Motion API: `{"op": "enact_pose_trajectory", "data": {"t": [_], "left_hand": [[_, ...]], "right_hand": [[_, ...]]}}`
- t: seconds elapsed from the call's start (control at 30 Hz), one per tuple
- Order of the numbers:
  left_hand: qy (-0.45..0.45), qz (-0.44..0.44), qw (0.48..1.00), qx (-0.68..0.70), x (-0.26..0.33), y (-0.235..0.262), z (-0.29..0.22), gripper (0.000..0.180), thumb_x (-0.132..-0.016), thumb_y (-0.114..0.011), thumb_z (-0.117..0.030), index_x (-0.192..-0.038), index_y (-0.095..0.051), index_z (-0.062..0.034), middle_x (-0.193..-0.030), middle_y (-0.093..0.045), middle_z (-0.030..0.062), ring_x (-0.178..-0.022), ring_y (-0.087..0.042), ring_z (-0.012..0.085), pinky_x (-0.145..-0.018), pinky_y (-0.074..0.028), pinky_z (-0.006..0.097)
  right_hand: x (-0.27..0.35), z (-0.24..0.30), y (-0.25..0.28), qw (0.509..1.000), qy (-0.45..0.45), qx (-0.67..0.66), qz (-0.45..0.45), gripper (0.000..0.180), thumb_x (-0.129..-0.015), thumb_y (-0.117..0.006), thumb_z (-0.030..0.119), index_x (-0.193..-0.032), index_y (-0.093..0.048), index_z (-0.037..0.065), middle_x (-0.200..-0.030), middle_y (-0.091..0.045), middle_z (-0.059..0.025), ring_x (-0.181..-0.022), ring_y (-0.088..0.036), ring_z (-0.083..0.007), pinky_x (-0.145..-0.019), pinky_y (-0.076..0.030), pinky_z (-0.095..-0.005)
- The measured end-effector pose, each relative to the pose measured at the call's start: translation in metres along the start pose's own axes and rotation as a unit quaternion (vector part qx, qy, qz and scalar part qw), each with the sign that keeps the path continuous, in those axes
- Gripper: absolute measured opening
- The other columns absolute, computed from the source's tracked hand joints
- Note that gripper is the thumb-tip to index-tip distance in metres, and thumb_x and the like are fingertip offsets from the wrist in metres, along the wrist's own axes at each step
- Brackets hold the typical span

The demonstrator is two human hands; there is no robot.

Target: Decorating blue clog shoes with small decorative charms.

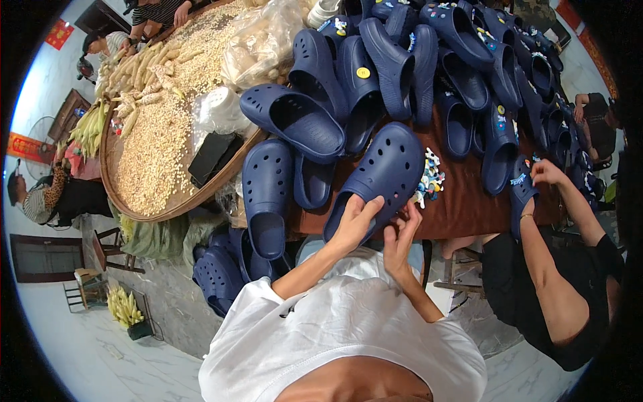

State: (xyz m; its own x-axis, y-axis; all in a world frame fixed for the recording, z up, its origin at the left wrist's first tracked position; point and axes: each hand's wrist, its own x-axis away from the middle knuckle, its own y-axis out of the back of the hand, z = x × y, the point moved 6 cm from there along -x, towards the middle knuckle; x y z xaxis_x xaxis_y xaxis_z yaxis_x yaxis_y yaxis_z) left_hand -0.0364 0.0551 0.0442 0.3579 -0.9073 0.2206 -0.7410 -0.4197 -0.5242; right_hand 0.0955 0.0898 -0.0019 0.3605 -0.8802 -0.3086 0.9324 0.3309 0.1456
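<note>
My left hand [355,224] grips the near edge of a navy blue foam clog [385,171] that lies on the brown table [462,204]. My right hand [402,234] sits at the clog's right side with its fingers pinched against the shoe's edge; whether they hold anything small I cannot tell. A small heap of colourful shoe charms [429,181] lies just right of the clog. More navy clogs [295,120] lie to the left and behind.
A large pile of navy clogs [469,60] covers the table's far side. A round woven tray [134,201] of corn kernels and cobs stands at left. Another person's hand [546,173] holds a clog [521,191] at right. Several people sit nearby.
</note>
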Motion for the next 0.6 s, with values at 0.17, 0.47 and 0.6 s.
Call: {"op": "enact_pose_trajectory", "data": {"t": [0.17, 0.47, 0.6], "left_hand": [[-0.066, 0.012, 0.997, 0.033, 0.002, -0.021, -0.052, 0.042, -0.097, -0.052, -0.012, -0.134, -0.043, 0.0046, -0.126, -0.059, 0.0138, -0.114, -0.058, 0.0196, -0.1, -0.045, 0.034], [-0.165, -0.031, 0.986, -0.016, -0.017, -0.012, -0.14, 0.044, -0.098, -0.055, -0.015, -0.137, -0.044, 0.001, -0.129, -0.055, 0.0087, -0.111, -0.056, 0.0133, -0.092, -0.046, 0.026], [-0.263, 0.002, 0.95, -0.167, -0.012, -0.007, -0.164, 0.058, -0.096, -0.055, -0.01, -0.148, -0.031, 0.0009, -0.144, -0.044, 0.0153, -0.128, -0.048, 0.0236, -0.106, -0.039, 0.035]], "right_hand": [[-0.014, 0.035, -0.018, 0.99, 0.011, -0.101, 0.099, 0.089, -0.087, -0.064, 0.037, -0.147, -0.013, -0.004, -0.137, -0.038, -0.022, -0.12, -0.049, -0.0293, -0.095, -0.045, -0.0386], [-0.101, 0.085, -0.069, 0.97, -0.01, -0.133, 0.201, 0.075, -0.084, -0.071, 0.02, -0.14, -0.027, -0.006, -0.115, -0.058, -0.02, -0.098, -0.063, -0.0247, -0.072, -0.054, -0.0321], [-0.144, 0.073, -0.093, 0.959, -0.015, -0.182, 0.215, 0.068, -0.089, -0.066, 0.025, -0.138, -0.031, -0.008, -0.114, -0.059, -0.0232, -0.101, -0.062, -0.0272, -0.083, -0.052, -0.0365]]}}
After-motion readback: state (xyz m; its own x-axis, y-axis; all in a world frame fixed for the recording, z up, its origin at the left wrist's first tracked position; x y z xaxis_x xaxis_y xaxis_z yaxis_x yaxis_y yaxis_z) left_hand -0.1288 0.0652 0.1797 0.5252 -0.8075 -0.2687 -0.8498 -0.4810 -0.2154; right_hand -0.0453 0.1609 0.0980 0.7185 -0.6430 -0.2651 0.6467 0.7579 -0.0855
